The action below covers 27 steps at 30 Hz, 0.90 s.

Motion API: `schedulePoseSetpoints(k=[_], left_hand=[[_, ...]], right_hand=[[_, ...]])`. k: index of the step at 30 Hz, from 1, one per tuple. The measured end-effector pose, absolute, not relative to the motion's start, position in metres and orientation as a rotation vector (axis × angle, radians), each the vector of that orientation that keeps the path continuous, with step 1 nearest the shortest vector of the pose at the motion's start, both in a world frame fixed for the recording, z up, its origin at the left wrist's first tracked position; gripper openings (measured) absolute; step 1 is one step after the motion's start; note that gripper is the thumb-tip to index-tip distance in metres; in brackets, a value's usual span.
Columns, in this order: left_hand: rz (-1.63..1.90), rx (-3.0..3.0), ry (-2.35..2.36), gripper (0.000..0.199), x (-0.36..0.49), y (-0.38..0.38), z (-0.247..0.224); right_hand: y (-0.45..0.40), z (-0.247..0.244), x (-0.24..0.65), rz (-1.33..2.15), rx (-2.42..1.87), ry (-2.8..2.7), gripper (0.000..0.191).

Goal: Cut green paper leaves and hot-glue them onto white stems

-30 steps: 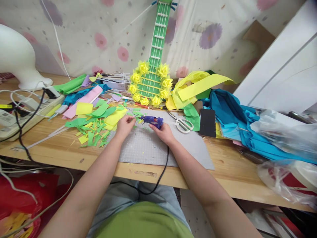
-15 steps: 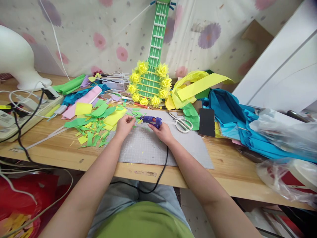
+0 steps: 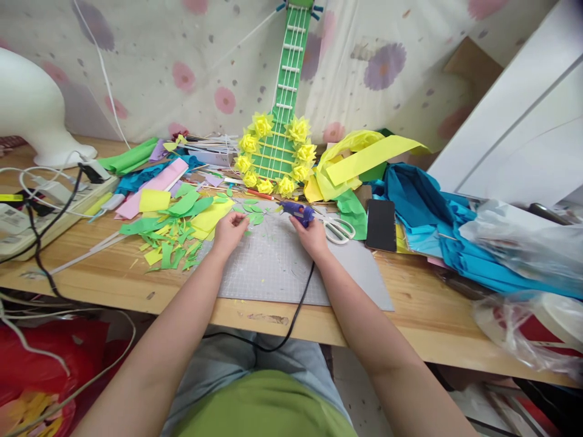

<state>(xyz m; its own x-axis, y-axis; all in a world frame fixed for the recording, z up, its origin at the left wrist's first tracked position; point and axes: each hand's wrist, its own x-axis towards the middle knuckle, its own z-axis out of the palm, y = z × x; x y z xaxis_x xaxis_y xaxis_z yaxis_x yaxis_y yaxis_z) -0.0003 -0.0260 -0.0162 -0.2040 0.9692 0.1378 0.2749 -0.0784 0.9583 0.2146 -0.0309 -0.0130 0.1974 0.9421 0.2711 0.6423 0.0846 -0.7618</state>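
Note:
My right hand [image 3: 311, 235] is wrapped round a purple glue gun [image 3: 298, 212], its nozzle pointing left over the grey cutting mat [image 3: 273, 267]. A black cord runs from the gun toward my lap. My left hand [image 3: 231, 230] is pinched at the left part of the mat; what its fingertips hold is too small to make out. Small green paper leaves [image 3: 255, 217] lie just right of those fingertips. Behind the mat stands a green guitar shape [image 3: 285, 103] ringed with yellow paper flowers [image 3: 298, 128].
White-handled scissors [image 3: 337, 230] and a black phone [image 3: 381, 224] lie right of my right hand. Green and yellow scraps [image 3: 175, 224] are heaped on the left, near a power strip [image 3: 59, 212]. Blue paper [image 3: 419, 194] sits at the right.
My right hand has moved right with the glue gun, away from my left hand, uncovering the green leaves. The left hand has stayed nearly in place.

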Motion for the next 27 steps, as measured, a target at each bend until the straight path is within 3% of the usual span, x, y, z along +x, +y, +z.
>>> schedulePoseSetpoints(k=[9,14,17,23,27], left_hand=[[1.367,1.35,1.576,0.017,-0.003,-0.024,-0.017],[1.402,1.315,1.612,0.017,-0.003,-0.023,-0.017],[1.431,1.314,1.634,0.018,-0.004,-0.022,-0.018],[1.432,1.322,1.627,0.02,-0.005,-0.022,-0.02],[1.417,1.349,1.623,0.021,-0.005,-0.023,-0.019]], right_hand=[[-0.006,-0.02,0.23,0.291,-1.762,-1.482,0.038],[-0.025,-0.008,0.227,0.065,-1.839,-1.333,0.041],[-0.043,0.0,0.217,0.005,-1.849,-1.31,0.031],[-0.058,0.005,0.179,0.264,-1.657,-1.999,0.016],[-0.05,0.009,0.162,0.189,-1.717,-2.369,0.021]])
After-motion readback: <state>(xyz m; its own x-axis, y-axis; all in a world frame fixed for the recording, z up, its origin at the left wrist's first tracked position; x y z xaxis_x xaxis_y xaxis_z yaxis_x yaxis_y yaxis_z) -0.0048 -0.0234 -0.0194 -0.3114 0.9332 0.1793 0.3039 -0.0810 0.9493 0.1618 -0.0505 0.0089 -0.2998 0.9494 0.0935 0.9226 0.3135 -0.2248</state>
